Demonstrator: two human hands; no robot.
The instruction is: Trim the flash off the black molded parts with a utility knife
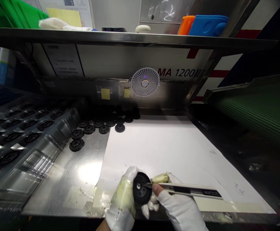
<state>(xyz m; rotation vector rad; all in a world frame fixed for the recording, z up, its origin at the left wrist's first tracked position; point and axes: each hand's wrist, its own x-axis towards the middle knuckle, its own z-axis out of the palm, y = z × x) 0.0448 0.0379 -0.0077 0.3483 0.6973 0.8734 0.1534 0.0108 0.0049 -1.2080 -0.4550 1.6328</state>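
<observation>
My left hand [124,200], in a white glove wrapped with yellowish tape, grips a round black plastic part [141,190] near the front edge of the bench. My right hand [178,208], also gloved, holds a slim utility knife [190,190] with its blade tip set against the part's face near the centre hole. Both hands hover over the white sheet [168,147] that covers the steel bench.
Several black round parts [98,126] lie in rows on the steel surface [82,173] at the back left. A clear blister tray [21,138] holding more parts stands at the left. A small white fan [145,81] hangs at the back. A green conveyor [257,112] runs along the right.
</observation>
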